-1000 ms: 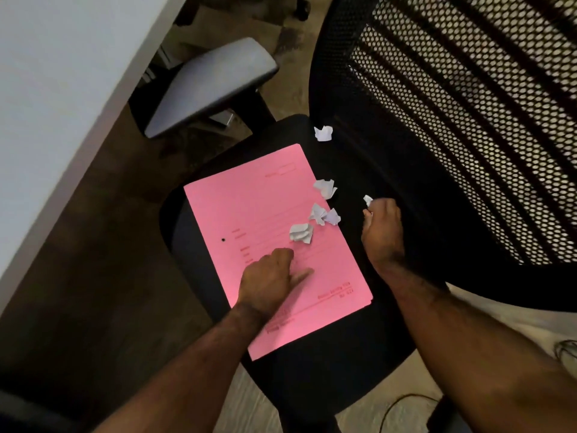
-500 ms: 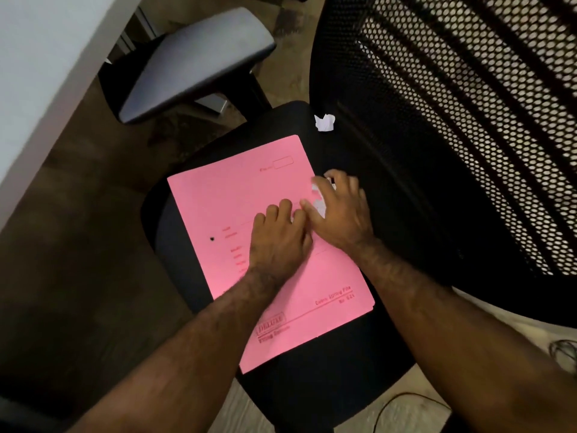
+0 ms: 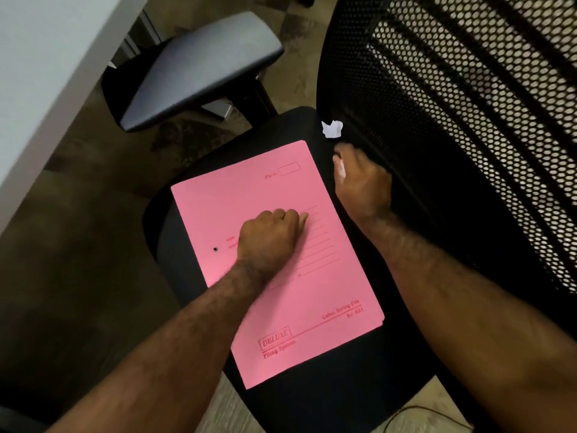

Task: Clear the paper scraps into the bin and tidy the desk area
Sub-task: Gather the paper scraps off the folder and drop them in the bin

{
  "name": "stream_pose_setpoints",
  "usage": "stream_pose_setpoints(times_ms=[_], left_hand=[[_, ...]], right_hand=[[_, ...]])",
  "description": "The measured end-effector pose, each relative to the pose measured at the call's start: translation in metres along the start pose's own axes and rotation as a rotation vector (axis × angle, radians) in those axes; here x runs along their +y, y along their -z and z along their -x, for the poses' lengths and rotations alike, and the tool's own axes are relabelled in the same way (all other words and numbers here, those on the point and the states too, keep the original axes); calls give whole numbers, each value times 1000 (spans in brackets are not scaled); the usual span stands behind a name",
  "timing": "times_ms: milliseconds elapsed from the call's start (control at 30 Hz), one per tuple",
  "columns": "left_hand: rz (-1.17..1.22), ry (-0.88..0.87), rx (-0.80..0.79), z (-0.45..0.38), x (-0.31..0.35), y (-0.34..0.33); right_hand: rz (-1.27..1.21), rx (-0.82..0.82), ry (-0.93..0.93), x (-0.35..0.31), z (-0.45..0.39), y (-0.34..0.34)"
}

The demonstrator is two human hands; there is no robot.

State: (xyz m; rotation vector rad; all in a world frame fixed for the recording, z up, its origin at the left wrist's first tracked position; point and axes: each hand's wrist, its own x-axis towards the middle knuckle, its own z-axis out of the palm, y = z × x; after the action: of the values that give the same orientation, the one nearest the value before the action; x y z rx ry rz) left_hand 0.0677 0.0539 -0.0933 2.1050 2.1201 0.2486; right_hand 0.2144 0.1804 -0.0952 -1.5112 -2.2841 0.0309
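With white scraps bunched in the curled right hand reaching for the crumpled white paper scrap on the black chair seat, opening those fingers risked spilling them, while the fisted left hand, contents unseen, pinned the pink card folder.

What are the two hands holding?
The right hand has white paper scraps bunched in its curled fingers; only a bit peeks out. The left hand is a fist resting on the pink folder; what's inside cannot be told.
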Motion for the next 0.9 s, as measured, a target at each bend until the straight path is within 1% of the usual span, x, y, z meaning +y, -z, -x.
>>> stream_pose_setpoints(times_ms=[33, 133, 167, 233, 367, 500, 567, 633, 700, 767, 833, 900], left_hand=[[-6, 6, 21, 0, -5, -1], [-42, 10, 5, 4, -15, -7], [-49, 10, 18, 6, -17, -9], [-42, 29, 49, 8, -17, -12], [-25, 32, 65, 6, -15, -15], [4, 70, 105, 6, -15, -10], [75, 150, 141, 8, -16, -1], [152, 277, 178, 19, -24, 13], [197, 391, 230, 40, -35, 25], [222, 473, 333, 70, -50, 36], [221, 539, 483, 104, -68, 46], [226, 628, 594, 143, -86, 56]], right_hand=[[54, -61, -2, -3, -15, 2], [205, -345, -47, -11, -53, -1], [247, -416, -64, -13, -61, -4], [302, -463, -98, -16, -69, -11], [354, -376, -109, -15, -63, -17], [208, -271, -105, -16, -53, -13], [110, -185, -121, -27, -45, -3], [-16, -91, -98, -56, -36, 8], [-134, -1, -27, -94, -24, 13], [-279, 51, 55, -138, -7, 15], [-439, 55, 102, -186, 16, 19], [-563, 19, 174, -231, 50, 29]])
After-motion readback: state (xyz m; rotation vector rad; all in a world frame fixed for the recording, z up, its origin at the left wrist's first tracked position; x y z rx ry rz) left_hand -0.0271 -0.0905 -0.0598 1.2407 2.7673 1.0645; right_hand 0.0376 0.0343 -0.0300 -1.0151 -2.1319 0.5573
